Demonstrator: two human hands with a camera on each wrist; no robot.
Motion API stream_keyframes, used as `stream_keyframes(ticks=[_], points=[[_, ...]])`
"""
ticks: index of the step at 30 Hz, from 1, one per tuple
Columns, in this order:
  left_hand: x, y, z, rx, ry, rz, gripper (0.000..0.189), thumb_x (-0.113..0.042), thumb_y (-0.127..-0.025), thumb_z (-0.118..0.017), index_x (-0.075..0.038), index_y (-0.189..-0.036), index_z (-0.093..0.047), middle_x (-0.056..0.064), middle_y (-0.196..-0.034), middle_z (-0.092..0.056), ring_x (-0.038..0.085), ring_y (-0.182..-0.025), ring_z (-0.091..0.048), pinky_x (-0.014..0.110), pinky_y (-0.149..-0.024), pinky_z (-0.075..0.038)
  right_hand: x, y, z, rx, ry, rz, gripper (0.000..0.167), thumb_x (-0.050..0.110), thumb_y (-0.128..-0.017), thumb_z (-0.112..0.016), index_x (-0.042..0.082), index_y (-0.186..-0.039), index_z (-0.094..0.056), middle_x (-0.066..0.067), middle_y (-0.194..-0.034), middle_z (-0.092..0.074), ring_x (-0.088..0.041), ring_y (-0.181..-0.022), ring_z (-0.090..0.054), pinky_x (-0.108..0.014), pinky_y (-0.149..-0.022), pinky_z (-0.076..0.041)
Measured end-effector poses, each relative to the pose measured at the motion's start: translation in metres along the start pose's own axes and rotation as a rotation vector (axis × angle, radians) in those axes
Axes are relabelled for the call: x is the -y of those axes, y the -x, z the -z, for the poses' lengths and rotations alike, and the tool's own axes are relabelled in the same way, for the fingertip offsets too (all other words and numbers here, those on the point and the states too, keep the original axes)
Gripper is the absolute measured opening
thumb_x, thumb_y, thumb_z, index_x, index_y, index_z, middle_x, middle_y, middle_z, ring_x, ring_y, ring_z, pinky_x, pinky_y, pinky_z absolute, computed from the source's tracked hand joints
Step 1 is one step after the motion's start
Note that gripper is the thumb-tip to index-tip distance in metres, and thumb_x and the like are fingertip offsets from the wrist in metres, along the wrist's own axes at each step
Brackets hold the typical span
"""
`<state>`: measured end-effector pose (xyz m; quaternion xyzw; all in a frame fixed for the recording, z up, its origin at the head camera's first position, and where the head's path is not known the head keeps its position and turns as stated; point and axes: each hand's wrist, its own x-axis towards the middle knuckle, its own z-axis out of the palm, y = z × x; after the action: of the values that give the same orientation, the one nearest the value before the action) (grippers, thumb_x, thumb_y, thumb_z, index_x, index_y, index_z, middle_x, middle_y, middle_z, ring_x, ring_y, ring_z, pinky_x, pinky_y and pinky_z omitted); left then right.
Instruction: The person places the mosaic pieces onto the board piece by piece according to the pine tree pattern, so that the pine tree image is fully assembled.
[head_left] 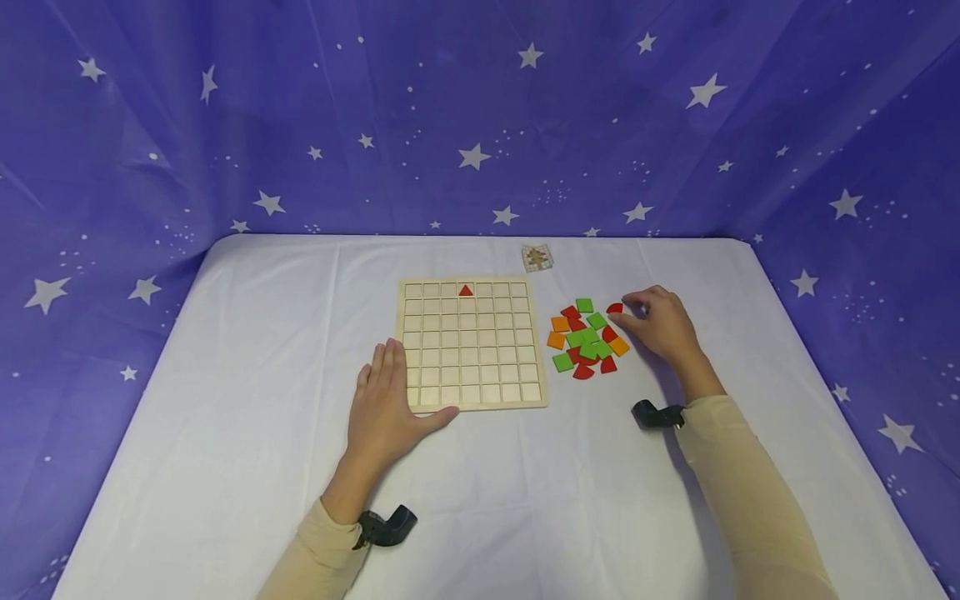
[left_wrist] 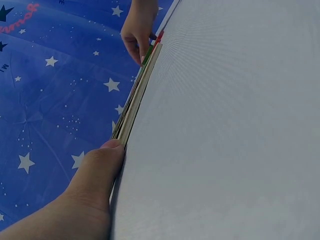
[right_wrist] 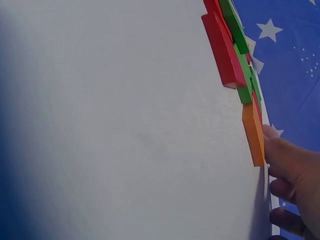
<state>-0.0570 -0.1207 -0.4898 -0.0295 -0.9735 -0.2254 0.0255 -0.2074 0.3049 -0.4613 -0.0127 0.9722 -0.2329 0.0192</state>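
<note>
Right hand [head_left: 663, 327] at a red piece [head_left: 615, 307], left hand [head_left: 384, 410] against the board [head_left: 468, 338].
The left lies uncurled along the board's lower-left corner, mid-frame; right of centre, the right's thumb and forefinger flank the piece, though I can't tell whether they pinch it. A sideways brush could scatter the overlapping pile [head_left: 590, 336] beside it; a shove from the left palm could skid the board on the cloth [head_left: 510, 500], jolting the red triangle [head_left: 466, 291] askew.

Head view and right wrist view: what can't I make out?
Head: pattern on the small card, too small.
Head: near-left corner of the board, behind the left hand.
Head: parts of red pieces, under green pieces.
Right wrist: what the right hand touches, behind the orange piece.
</note>
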Motion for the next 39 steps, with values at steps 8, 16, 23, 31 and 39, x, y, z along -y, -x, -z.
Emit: stream_keyframes(ticks=[8, 16, 23, 31, 39], points=[[0.002, 0.0, -0.001, -0.001, -0.002, -0.002, 0.134, -0.088, -0.069, -0.058, -0.002, -0.159, -0.009, 0.015, -0.167, -0.01, 0.032, -0.156, -0.007, 0.053, -0.124, -0.014, 0.001, 0.0, -0.003, -0.004, -0.076, 0.05, 0.041, 0.03, -0.091, -0.072, 0.01, -0.127, -0.068, -0.014, -0.113, -0.062, -0.032, -0.104, -0.052, -0.049, -0.093, -0.045], [0.002, 0.0, -0.001, 0.008, -0.003, 0.004, 0.134, -0.091, -0.069, -0.054, -0.003, -0.159, -0.008, 0.014, -0.168, -0.008, 0.031, -0.156, -0.006, 0.052, -0.124, -0.013, -0.001, -0.002, -0.005, 0.016, -0.095, 0.077, 0.049, 0.036, -0.089, -0.074, 0.009, -0.129, -0.067, -0.014, -0.117, -0.06, -0.032, -0.107, -0.05, -0.049, -0.095, -0.043], [0.002, 0.001, -0.001, 0.008, 0.003, 0.004, 0.134, -0.09, -0.069, -0.055, -0.002, -0.159, -0.007, 0.015, -0.167, -0.009, 0.03, -0.156, -0.005, 0.052, -0.124, -0.013, -0.001, -0.002, -0.008, -0.011, -0.132, 0.091, 0.04, 0.029, -0.09, -0.075, 0.005, -0.122, -0.07, -0.016, -0.117, -0.065, -0.032, -0.107, -0.056, -0.05, -0.098, -0.046], [0.0, 0.001, 0.001, 0.016, -0.004, 0.006, 0.134, -0.09, -0.069, -0.055, -0.002, -0.159, -0.008, 0.015, -0.167, -0.009, 0.031, -0.156, -0.006, 0.053, -0.124, -0.013, -0.002, -0.001, -0.011, -0.004, -0.204, 0.055, 0.038, 0.03, -0.09, -0.074, 0.008, -0.121, -0.068, -0.016, -0.125, -0.063, -0.034, -0.116, -0.056, -0.053, -0.106, -0.044], [0.0, 0.001, 0.001, 0.011, -0.002, 0.003, 0.134, -0.088, -0.069, -0.057, -0.001, -0.159, -0.008, 0.016, -0.167, -0.01, 0.032, -0.156, -0.007, 0.053, -0.124, -0.014, -0.005, 0.0, -0.015, -0.033, -0.223, 0.066, 0.039, 0.03, -0.091, -0.073, 0.009, -0.123, -0.066, -0.014, -0.122, -0.065, -0.032, -0.113, -0.054, -0.05, -0.102, -0.044]])
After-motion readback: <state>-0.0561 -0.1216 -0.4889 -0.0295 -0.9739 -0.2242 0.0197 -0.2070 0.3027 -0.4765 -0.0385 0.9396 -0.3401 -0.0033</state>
